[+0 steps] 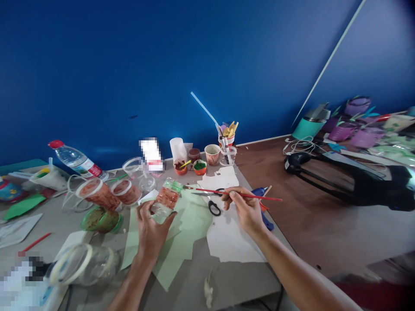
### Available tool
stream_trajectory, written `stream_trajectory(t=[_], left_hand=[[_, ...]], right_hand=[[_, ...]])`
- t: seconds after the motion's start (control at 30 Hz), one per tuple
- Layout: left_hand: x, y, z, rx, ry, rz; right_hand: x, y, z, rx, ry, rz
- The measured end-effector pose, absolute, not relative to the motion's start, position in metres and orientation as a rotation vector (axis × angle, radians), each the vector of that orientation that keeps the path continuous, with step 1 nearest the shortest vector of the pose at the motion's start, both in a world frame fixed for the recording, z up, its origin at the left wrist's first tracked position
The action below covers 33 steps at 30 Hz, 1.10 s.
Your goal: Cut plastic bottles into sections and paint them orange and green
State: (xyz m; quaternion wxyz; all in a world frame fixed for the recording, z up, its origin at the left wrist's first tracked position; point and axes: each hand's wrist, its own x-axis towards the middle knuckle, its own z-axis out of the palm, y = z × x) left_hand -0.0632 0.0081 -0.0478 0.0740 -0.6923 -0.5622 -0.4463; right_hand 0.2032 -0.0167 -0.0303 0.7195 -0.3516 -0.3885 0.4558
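My left hand grips the lower end of a clear plastic bottle, tilted over the green paper. Brown paint covers the bottle's middle and green paint its far end. In my right hand is a thin red paintbrush, pinched along its handle. The brush tip points left and meets or nearly meets the green-painted end; contact is hard to tell. Under and between my hands lie green paper and white paper. Black-handled scissors rest on the white sheet, partly behind the brush.
Paint cups stand at the back, one holding green paint. Brown-painted plastic cups, a water bottle and a clear jar crowd the left. A blue glue gun lies beyond my right hand. Black headgear sits on the brown table.
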Motion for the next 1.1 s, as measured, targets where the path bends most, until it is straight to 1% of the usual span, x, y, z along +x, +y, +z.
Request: stream_trajectory(t=[0.17, 0.37, 0.6, 0.8, 0.93, 1.1], left_hand=[[-0.0622, 0.0069, -0.0531, -2.142, -1.653, -1.273], [-0.0600, 0.0032, -0.0563, -2.176, -1.659, -1.144], [-0.0602, 0.0039, -0.0518, -2.142, -1.513, -1.162], [-0.0648, 0.0048, -0.0486, -2.109, -1.557, -1.202], [-0.0628, 0.0036, -0.0528, -2.122, -1.483, -1.129], [-0.0592, 0.0007, -0.0545, -2.133, -1.371, -1.064]], right_hand=[[0.2034, -0.0179, -0.0286, -0.689, -0.841, 1.063], [0.2011, -0.0177, -0.0278, -0.696, -0.858, 1.092], [0.1991, -0.0160, -0.0290, -0.787, -0.867, 1.068], [0.2028, -0.0169, -0.0304, -0.795, -0.828, 1.043], [0.2027, -0.0183, -0.0311, -0.708, -0.847, 1.086], [0.1990, -0.0185, -0.0286, -0.736, -0.839, 1.094]])
